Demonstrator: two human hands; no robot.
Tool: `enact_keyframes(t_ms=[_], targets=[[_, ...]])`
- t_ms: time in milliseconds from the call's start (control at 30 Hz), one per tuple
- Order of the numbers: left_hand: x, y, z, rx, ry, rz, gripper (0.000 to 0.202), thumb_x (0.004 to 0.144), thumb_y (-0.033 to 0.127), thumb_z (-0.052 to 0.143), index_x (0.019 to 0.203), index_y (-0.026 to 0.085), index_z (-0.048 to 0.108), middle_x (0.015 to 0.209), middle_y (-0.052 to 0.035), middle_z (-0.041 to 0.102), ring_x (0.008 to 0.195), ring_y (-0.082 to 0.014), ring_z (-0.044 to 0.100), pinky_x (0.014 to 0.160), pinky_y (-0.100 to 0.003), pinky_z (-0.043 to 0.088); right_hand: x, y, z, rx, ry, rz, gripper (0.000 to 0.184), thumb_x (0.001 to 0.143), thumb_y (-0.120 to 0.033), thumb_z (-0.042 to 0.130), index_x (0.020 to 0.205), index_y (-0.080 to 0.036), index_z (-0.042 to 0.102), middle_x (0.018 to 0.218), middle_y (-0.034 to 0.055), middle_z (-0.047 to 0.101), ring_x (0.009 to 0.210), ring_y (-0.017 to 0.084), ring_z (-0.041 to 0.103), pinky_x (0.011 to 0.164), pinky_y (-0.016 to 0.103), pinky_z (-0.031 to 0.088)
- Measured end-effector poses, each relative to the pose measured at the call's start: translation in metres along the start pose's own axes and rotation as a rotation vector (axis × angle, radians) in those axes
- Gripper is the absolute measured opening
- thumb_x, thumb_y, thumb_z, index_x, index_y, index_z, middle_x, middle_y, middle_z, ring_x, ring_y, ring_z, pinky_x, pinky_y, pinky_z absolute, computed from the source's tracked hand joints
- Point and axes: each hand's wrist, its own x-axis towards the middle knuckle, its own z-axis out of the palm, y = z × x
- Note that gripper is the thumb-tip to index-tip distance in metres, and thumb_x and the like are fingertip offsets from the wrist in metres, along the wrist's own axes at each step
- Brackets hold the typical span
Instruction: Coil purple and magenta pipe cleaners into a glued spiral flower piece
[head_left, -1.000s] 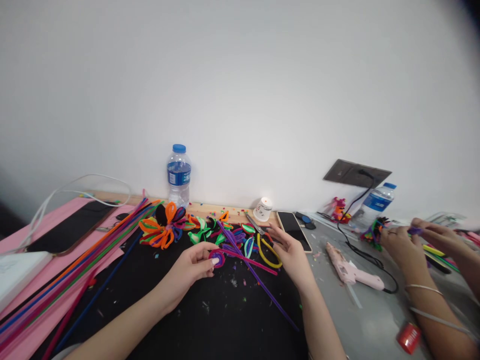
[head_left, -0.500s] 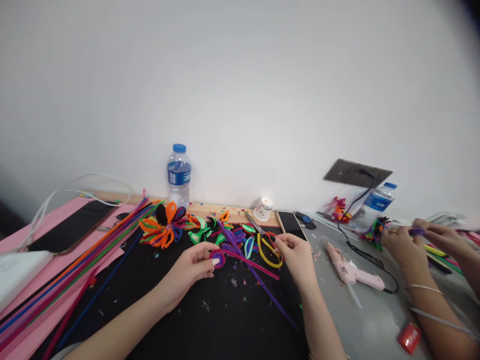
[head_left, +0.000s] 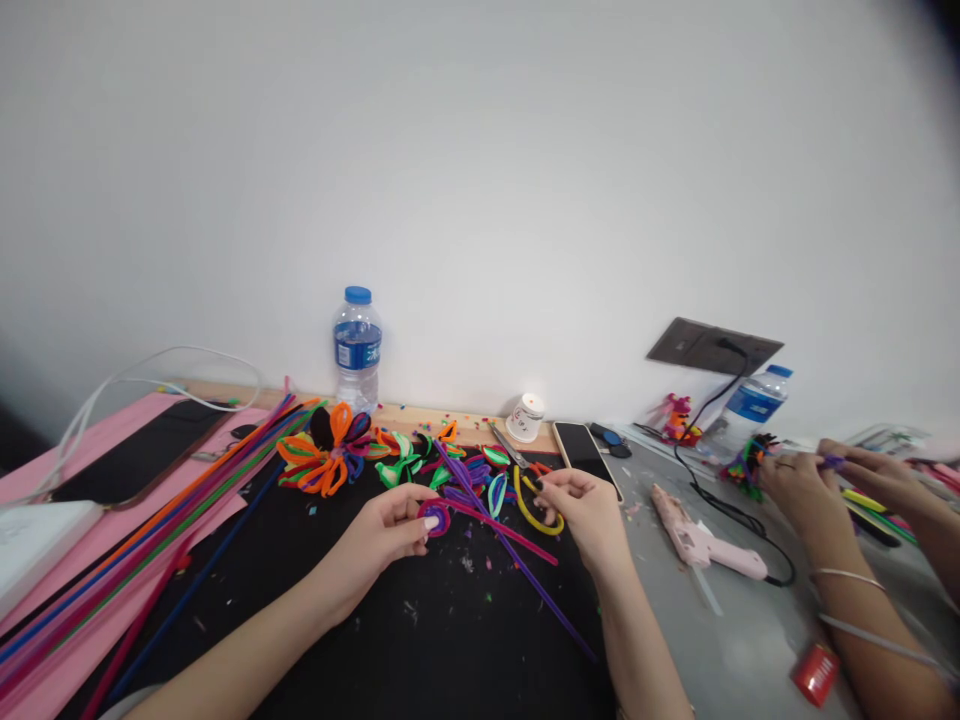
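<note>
My left hand [head_left: 397, 525] is closed, thumb and fingers pinching a flat coil of magenta and purple pipe cleaners [head_left: 433, 520]. From the coil a magenta tail [head_left: 517, 540] runs right, crossing a long purple pipe cleaner [head_left: 540, 590]. My right hand [head_left: 581, 510] has its fingertips pressed together beside a bent yellow pipe cleaner [head_left: 529, 515]; whether it grips anything is hidden. Behind my hands lie green, white and purple looped petals [head_left: 495, 490] and an orange and black pipe-cleaner flower [head_left: 334, 450]. Scissors [head_left: 510, 445] rest just beyond the yellow loop.
Long pipe cleaners [head_left: 187, 510] lie over pink paper [head_left: 214, 560] at left, near a tablet-like dark device [head_left: 142, 455]. A water bottle [head_left: 358, 350], paper cup [head_left: 525, 417] and phone [head_left: 581, 450] stand or lie behind. A glue gun [head_left: 709, 550] and another person's hands [head_left: 802, 490] are at right.
My right hand has shifted slightly left, its fingertips now over the yellow loop's edge. My left hand keeps its pinch on the coil, nearly unmoved.
</note>
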Motion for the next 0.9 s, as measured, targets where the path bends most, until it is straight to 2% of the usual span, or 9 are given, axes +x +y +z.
enact_keyframes(t_ms=[100, 200, 300, 367, 433, 533, 667, 767, 900], targets=[[0.0, 0.0, 0.0, -0.003, -0.001, 0.003, 0.025, 0.068, 0.027, 0.071, 0.091, 0.02, 0.063, 0.066, 0.0054, 0.051, 0.06, -0.0096, 0.05, 0.062, -0.023, 0.043, 0.0, 0.001, 0.002, 0.01, -0.026, -0.028, 0.028, 0.072, -0.041, 0.064, 0.065, -0.015, 0.062, 0.042, -0.0024, 0.055, 0.032, 0.008, 0.044, 0.038, 0.022, 0.035], [-0.001, -0.001, 0.0, 0.004, 0.009, 0.006, 0.025, 0.067, 0.027, 0.071, 0.09, 0.02, 0.064, 0.065, 0.0053, 0.05, 0.06, -0.0101, 0.05, 0.062, -0.023, 0.044, 0.0, 0.0, 0.002, -0.01, -0.096, -0.058, 0.026, 0.077, -0.039, 0.057, 0.08, -0.014, 0.065, 0.047, -0.002, 0.057, 0.038, 0.01, 0.048, 0.046, 0.024, 0.041], [-0.001, -0.001, 0.0, 0.005, 0.013, 0.012, 0.026, 0.066, 0.028, 0.072, 0.09, 0.019, 0.064, 0.064, 0.0051, 0.049, 0.059, -0.0109, 0.05, 0.061, -0.024, 0.044, 0.0, -0.001, 0.001, -0.11, -0.146, -0.142, 0.024, 0.076, -0.031, 0.056, 0.092, -0.015, 0.066, 0.074, 0.0047, 0.067, 0.061, 0.015, 0.059, 0.06, 0.027, 0.046], [0.0, -0.001, 0.0, 0.011, 0.004, 0.0, 0.026, 0.066, 0.028, 0.072, 0.089, 0.018, 0.065, 0.064, 0.0045, 0.05, 0.059, -0.0112, 0.051, 0.061, -0.024, 0.044, -0.001, -0.002, 0.002, -0.183, -0.181, -0.231, 0.019, 0.075, -0.029, 0.057, 0.087, -0.017, 0.067, 0.088, 0.0064, 0.066, 0.077, 0.018, 0.059, 0.069, 0.027, 0.046], [0.0, -0.001, 0.001, 0.031, -0.027, -0.031, 0.026, 0.065, 0.028, 0.073, 0.088, 0.018, 0.065, 0.066, 0.0034, 0.054, 0.059, -0.011, 0.052, 0.06, -0.024, 0.044, -0.005, -0.003, 0.004, -0.225, -0.281, -0.249, 0.015, 0.079, -0.029, 0.055, 0.078, -0.018, 0.065, 0.08, 0.0038, 0.063, 0.074, 0.016, 0.056, 0.066, 0.024, 0.043], [-0.002, 0.0, 0.002, 0.061, -0.106, -0.087, 0.025, 0.065, 0.028, 0.073, 0.087, 0.018, 0.066, 0.067, 0.0023, 0.059, 0.056, -0.01, 0.053, 0.059, -0.023, 0.044, -0.014, -0.007, 0.011, -0.269, -0.508, -0.197, 0.022, 0.085, -0.028, 0.046, 0.069, -0.018, 0.057, 0.06, -0.0029, 0.05, 0.055, 0.011, 0.045, 0.054, 0.021, 0.035], [-0.006, 0.004, 0.005, 0.071, -0.169, -0.163, 0.023, 0.066, 0.024, 0.072, 0.087, 0.018, 0.066, 0.064, 0.003, 0.058, 0.055, -0.0091, 0.052, 0.058, -0.022, 0.044, -0.025, -0.014, 0.021, -0.369, -0.676, -0.223, 0.022, 0.085, -0.02, 0.043, 0.065, -0.018, 0.051, 0.06, -0.0043, 0.044, 0.055, 0.01, 0.039, 0.054, 0.02, 0.03], [-0.008, 0.005, 0.005, 0.072, -0.202, -0.186, 0.022, 0.066, 0.022, 0.071, 0.087, 0.017, 0.066, 0.063, 0.0026, 0.058, 0.055, -0.0088, 0.051, 0.057, -0.021, 0.043, -0.03, -0.018, 0.026, -0.401, -0.771, -0.17, 0.018, 0.082, -0.015, 0.043, 0.065, -0.019, 0.047, 0.06, -0.005, 0.042, 0.056, 0.01, 0.038, 0.053, 0.02, 0.028], [-0.008, 0.005, 0.004, 0.067, -0.252, -0.188, 0.021, 0.067, 0.021, 0.07, 0.088, 0.017, 0.066, 0.066, 0.0013, 0.06, 0.054, -0.0086, 0.051, 0.055, -0.02, 0.041, -0.033, -0.02, 0.03, -0.384, -0.866, -0.143, 0.016, 0.082, -0.018, 0.044, 0.066, -0.019, 0.045, 0.059, -0.006, 0.037, 0.054, 0.009, 0.032, 0.05, 0.02, 0.025]])
